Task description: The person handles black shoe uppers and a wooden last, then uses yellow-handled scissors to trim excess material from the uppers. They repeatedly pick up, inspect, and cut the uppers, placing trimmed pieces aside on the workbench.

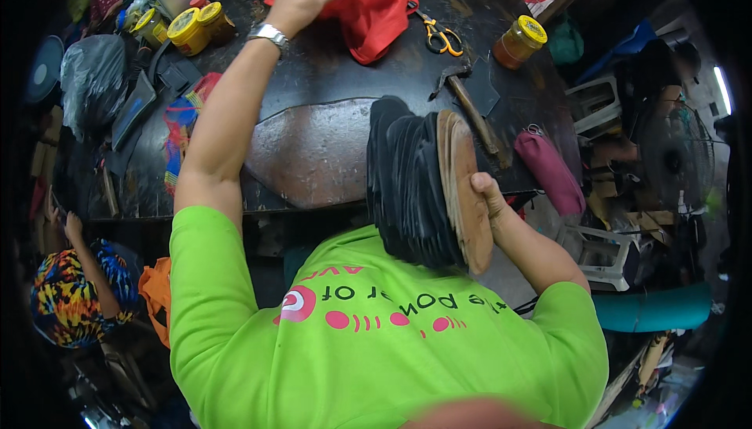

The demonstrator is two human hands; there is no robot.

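In the head view, the right hand [487, 194] had a chunky stack of black and tan sole-shaped pieces [415, 186] gripped by the counter's [309, 84] near edge. The left hand [301, 4] was at some red cloth [368, 6], can't tell if pinching it.

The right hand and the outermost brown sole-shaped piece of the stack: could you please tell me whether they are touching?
Touching: the head view shows the right hand's thumb lapping over the edge of the brown sole-shaped piece.
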